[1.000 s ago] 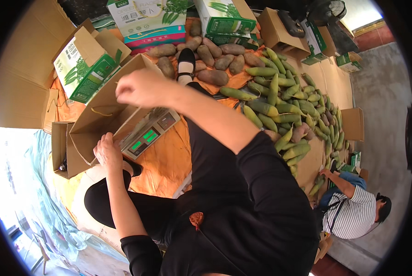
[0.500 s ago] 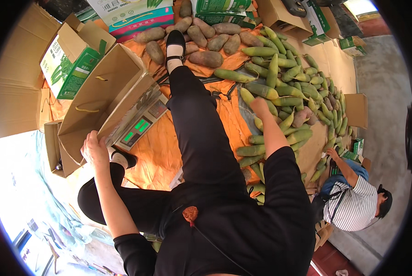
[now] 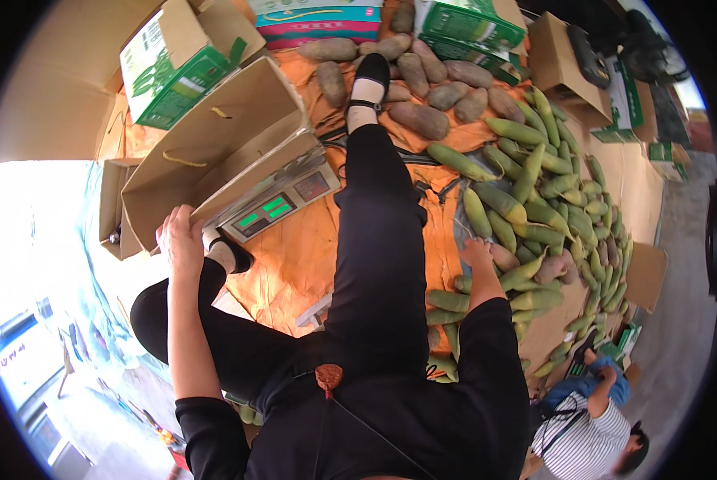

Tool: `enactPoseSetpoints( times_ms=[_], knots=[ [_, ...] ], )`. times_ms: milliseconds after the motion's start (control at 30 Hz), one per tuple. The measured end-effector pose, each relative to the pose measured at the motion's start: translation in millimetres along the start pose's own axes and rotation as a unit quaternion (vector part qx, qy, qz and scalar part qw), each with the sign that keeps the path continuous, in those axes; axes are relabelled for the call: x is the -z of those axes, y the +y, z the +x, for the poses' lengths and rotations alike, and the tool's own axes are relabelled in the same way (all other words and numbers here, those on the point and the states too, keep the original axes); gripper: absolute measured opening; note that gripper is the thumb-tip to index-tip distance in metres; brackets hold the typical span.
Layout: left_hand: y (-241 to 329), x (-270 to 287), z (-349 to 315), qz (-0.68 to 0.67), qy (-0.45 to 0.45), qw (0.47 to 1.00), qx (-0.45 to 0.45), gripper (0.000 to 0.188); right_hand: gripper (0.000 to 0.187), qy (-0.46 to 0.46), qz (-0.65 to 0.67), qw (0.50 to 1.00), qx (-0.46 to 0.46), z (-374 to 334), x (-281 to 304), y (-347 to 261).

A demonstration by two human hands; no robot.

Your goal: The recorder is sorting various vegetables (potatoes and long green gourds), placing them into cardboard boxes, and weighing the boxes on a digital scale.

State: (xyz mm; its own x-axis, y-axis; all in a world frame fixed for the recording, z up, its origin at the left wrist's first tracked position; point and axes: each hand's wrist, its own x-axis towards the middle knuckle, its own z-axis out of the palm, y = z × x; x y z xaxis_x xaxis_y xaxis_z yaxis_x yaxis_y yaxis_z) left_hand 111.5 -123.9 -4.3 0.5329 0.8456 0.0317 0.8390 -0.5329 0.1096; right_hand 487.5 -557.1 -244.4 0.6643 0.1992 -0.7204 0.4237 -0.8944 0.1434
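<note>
My left hand [image 3: 180,240] grips the near corner of an open cardboard box [image 3: 162,180] with a yellow cord handle. That box rests tilted on a digital scale [image 3: 272,210] with a lit green display. On the right, my right hand [image 3: 477,253] is low at the near-left side of a heap of green radishes [image 3: 538,232]. Beside its fingers lies a reddish root [image 3: 503,258]. The fingers look curled, but what they hold, if anything, is unclear.
Several dusty reddish-brown roots [image 3: 419,120] lie beyond my shoe [image 3: 372,80] on an orange sheet [image 3: 274,276]. Green-and-white cartons [image 3: 178,68] stand at the far left, with more at the far right. A co-worker in a striped shirt [image 3: 586,436] crouches at lower right.
My view has turned, shifting the scene. My right hand has drawn back slightly toward me along the radish heap. My left hand stays at the box corner. The co-worker's arm has bent inward.
</note>
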Motion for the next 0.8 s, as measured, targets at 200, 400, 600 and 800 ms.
enactPoseSetpoints(
  times_ms=[200,400,600,800],
  knots=[
    [-3.4,7.0,0.0,0.003,-0.011,1.000,0.007,0.016,0.032,-0.010,-0.080,0.997,0.017,11.0,-11.9,-6.8],
    [-2.3,3.9,-4.2,-0.008,-0.003,1.000,0.002,0.014,0.016,0.234,0.177,0.956,-0.021,11.5,-33.1,35.6],
    [-4.0,4.0,-7.3,-0.020,0.009,1.000,-0.003,0.014,0.020,0.259,0.461,0.844,-0.089,-29.1,6.8,40.7],
    [-7.7,7.0,-6.1,-0.022,0.020,1.000,-0.006,0.014,0.024,0.229,0.713,0.662,-0.004,-77.1,101.9,-3.0]
  ],
)
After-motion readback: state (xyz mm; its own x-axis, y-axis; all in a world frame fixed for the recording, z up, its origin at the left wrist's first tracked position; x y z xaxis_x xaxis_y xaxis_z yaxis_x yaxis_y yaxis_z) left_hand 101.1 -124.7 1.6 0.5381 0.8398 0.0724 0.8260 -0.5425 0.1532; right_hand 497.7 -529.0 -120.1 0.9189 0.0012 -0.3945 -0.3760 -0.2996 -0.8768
